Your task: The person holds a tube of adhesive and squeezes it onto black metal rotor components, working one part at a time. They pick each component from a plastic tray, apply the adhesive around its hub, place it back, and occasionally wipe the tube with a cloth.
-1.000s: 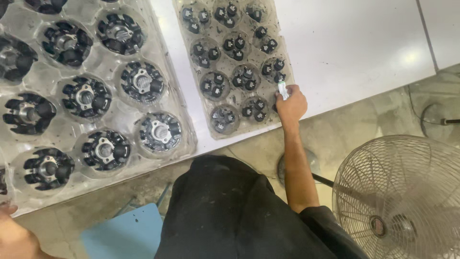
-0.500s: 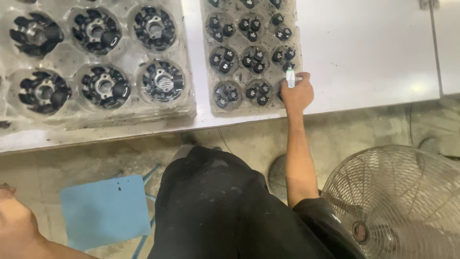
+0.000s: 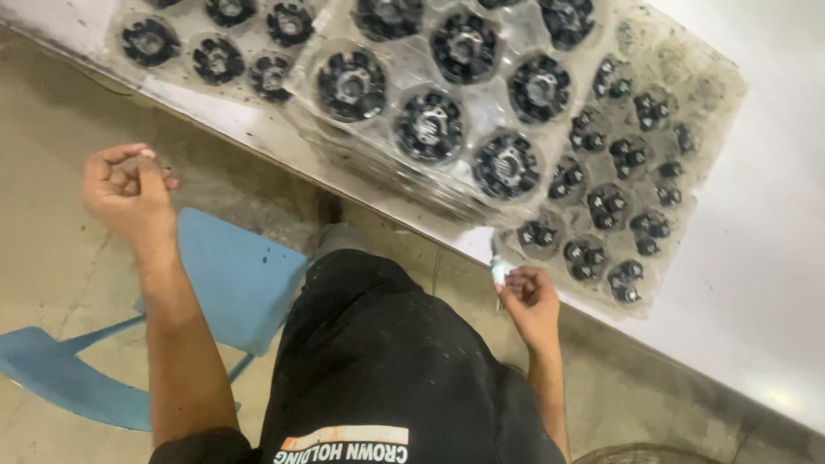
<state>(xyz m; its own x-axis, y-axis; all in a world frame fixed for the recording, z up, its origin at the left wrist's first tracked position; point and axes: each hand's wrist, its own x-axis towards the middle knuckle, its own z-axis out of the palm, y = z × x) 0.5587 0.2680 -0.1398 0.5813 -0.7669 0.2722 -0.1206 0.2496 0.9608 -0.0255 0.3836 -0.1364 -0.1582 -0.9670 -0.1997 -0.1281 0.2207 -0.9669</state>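
Observation:
My right hand [image 3: 531, 296] grips a small white pen-like tool [image 3: 498, 273] at the table's front edge, just below a clear plastic tray [image 3: 687, 146] holding several small black round parts [image 3: 589, 256]. My left hand [image 3: 129, 189] hovers over the floor to the left, away from the table, its fingers curled shut with nothing visible in them. A stack of clear trays [image 3: 404, 163] with larger black round parts [image 3: 427, 125] lies left of the small-part tray.
A white table [image 3: 773, 283] runs diagonally across the top. Another tray of black parts [image 3: 215, 56] sits at the upper left. A blue plastic chair [image 3: 232, 275] stands on the concrete floor beneath my left arm.
The view has swung and tilted left. My left hand has risen into view over the floor. My right hand has drawn back from the small-part tray to the table edge, still holding the tool.

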